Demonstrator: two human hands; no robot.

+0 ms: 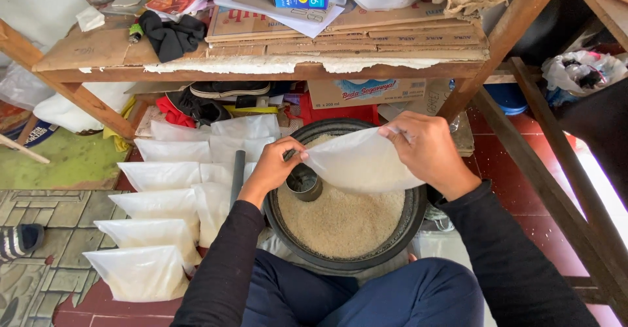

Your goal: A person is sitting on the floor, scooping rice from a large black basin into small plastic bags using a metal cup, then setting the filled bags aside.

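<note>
Both hands, left hand (273, 168) and right hand (428, 151), are gripping a plastic bag (362, 163) stretched sideways above the rice basin (409, 225).

white rice (340, 225), black basin (409, 225), clear bag (360, 163)

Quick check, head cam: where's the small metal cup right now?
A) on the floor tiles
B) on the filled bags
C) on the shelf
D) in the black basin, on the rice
D: the metal cup sits on the rice inside the black basin, just under the left hand.
</note>
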